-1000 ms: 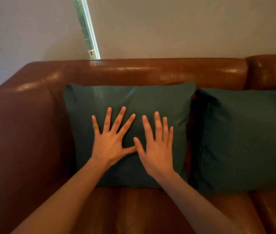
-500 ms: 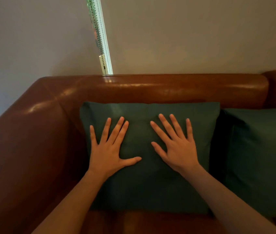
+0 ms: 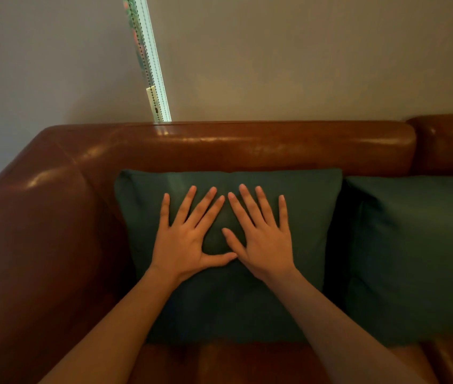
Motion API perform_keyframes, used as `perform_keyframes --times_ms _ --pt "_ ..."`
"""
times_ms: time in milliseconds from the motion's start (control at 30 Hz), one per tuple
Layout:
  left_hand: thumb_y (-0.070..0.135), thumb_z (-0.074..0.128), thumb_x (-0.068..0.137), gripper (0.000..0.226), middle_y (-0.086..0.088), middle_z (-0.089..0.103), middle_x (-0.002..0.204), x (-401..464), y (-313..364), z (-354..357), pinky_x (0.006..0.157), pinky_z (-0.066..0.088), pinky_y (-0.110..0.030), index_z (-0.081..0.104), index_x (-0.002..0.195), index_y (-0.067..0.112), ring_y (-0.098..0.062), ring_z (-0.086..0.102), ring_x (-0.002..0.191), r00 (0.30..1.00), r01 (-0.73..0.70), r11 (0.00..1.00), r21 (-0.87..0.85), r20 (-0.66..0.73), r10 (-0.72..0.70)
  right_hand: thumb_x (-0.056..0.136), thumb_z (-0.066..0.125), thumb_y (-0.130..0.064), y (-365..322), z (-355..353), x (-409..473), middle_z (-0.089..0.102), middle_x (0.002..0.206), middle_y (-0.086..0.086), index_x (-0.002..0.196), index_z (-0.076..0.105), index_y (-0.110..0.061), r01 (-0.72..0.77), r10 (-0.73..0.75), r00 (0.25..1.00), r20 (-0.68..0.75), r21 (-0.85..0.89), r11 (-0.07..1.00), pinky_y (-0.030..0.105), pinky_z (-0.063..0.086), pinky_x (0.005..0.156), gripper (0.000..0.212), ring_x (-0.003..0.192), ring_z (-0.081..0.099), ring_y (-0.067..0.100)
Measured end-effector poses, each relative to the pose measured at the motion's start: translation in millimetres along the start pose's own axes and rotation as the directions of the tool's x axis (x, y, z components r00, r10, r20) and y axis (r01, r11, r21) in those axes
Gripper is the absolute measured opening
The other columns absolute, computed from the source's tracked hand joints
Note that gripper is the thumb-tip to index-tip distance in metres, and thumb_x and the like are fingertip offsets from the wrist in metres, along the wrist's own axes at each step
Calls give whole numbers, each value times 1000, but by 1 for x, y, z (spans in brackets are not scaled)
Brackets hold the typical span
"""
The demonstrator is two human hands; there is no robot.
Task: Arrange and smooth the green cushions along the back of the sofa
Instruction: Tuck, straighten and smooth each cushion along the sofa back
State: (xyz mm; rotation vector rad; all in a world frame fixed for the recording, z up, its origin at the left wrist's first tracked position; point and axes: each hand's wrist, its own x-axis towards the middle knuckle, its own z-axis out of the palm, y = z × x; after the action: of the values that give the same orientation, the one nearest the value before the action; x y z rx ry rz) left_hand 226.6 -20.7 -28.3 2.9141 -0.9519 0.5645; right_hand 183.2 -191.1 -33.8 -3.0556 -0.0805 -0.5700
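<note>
A dark green cushion [image 3: 303, 206] leans upright against the back of the brown leather sofa [image 3: 247, 142], in the left corner. My left hand [image 3: 183, 239] and my right hand [image 3: 261, 239] both press flat on its front, fingers spread and straight. The two hands lie side by side near the cushion's middle, thumbs almost touching. A second green cushion [image 3: 413, 250] stands to the right, its left edge close against the first, its right part cut off by the frame.
The sofa's left armrest [image 3: 39, 217] rises beside the first cushion. A window blind with bead chains [image 3: 147, 59] hangs behind the sofa back. The wall [image 3: 303, 56] is close behind. The leather seat [image 3: 219, 364] shows below the cushions.
My hands spread apart across the cushion half a second ago and have now come back together near its middle, fingertips higher up. The view has moved closer.
</note>
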Motion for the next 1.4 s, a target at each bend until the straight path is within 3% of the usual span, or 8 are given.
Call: perform_keyframes --times_ms 200,400,567,700,833,1000,1167,1400 --pt "81 32 76 89 6 25 155 -1 -12 7 115 10 -55 25 148 30 -20 18 144 999 46 999 -4 -8 -46 92 27 -61 18 4 -3 19 157 -7 149 21 -38 -37 37 999 1 -6 999 50 7 117 61 146 15 17" --pt "87 26 68 88 17 2 158 -7 -46 -1 113 7 -62 3 145 51 -22 -3 147 941 335 937 -93 86 -328 85 21 -73 47 -4 -11 2 159 -13 146 7 -49 -268 266 962 63 19 963 56 -6 115 68 147 -5 17" --pt "89 34 62 97 17 -15 157 -6 -48 -9 110 8 -67 -4 143 52 -30 -12 145 781 624 715 -314 227 -582 78 21 -83 63 -15 -16 -18 157 -13 144 -4 -52 -463 438 885 156 205 862 55 -3 116 76 145 -18 17" --pt "81 53 60 103 7 -17 157 -14 -34 -15 110 21 -59 -6 140 57 -35 6 145 631 735 428 -526 297 -717 70 42 -81 73 -26 -30 -16 158 -9 144 -4 -54 -633 592 767 248 444 634 53 18 115 91 146 0 28" --pt "73 68 56 118 -11 12 157 -14 -29 -17 111 24 -51 -8 143 49 -32 22 142 544 734 252 -631 323 -774 57 55 -82 78 -30 -37 17 156 4 138 -16 -57 -675 572 722 389 580 457 51 31 110 110 137 31 33" --pt "66 74 56 124 -7 30 151 -11 -29 -16 110 28 -47 -4 148 37 -33 33 136 506 703 168 -691 321 -800 37 67 -81 80 -27 -20 29 153 3 143 -19 -44 -689 601 643 474 701 185 47 33 111 142 134 38 29" --pt "64 77 54 123 -1 31 152 -14 -22 -20 110 31 -46 1 148 38 -29 36 135 518 655 183 -733 260 -815 40 72 -75 76 -26 -20 40 143 -1 146 1 -44 -615 597 689 410 767 182 43 39 105 132 126 46 24" --pt "67 76 50 125 5 29 152 -14 -13 -37 112 31 -43 3 147 39 -20 36 136 536 543 213 -812 140 -832 38 71 -79 81 -47 -11 41 144 -4 146 6 -41 -523 610 740 282 812 259 44 38 108 132 128 46 21"
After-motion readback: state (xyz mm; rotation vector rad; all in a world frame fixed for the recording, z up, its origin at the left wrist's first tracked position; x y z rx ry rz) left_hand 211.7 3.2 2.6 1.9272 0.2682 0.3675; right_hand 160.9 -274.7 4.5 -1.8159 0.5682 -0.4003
